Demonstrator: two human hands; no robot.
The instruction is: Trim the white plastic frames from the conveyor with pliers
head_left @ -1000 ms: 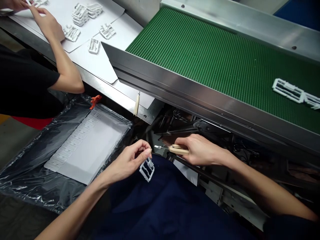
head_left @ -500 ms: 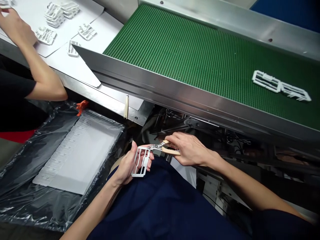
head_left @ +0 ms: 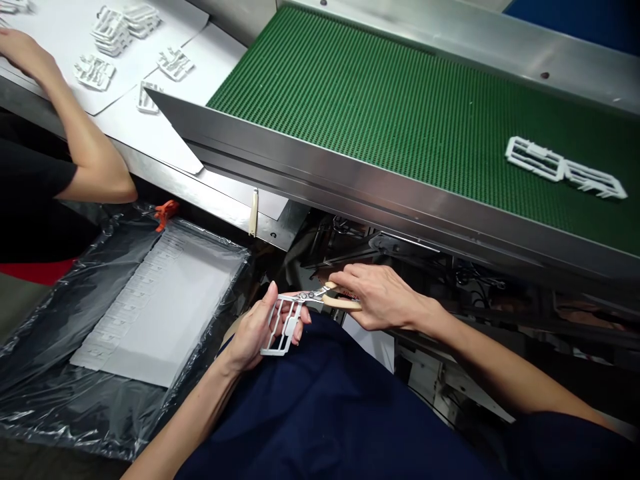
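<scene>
My left hand [head_left: 254, 333] is closed around a white plastic frame [head_left: 291, 325] with thin inner bars, held just above my lap. In my right hand [head_left: 383, 298] are nippers [head_left: 341, 304] with cream-coloured handles, gripped by the fingers. The metal jaws of the nippers reach the upper edge of the frame; whether they are closed on the plastic I cannot tell. Beyond both hands, a joined pair of similar white plastic parts [head_left: 564, 168] lies on the green conveyor belt [head_left: 370, 100].
A co-worker's arm [head_left: 90, 140] reaches over the table at left, where stacked white parts [head_left: 111, 30] lie on paper. A cream-handled tool [head_left: 253, 213] sits by the table edge. Below stands a plastic-lined box [head_left: 45, 407] with an orange clamp [head_left: 165, 213]. The conveyor's metal side wall [head_left: 320, 157] runs ahead.
The frame has tilted slightly in my left hand, and the nippers' jaws have shifted a little along its upper edge. The co-worker's hand has moved left.
</scene>
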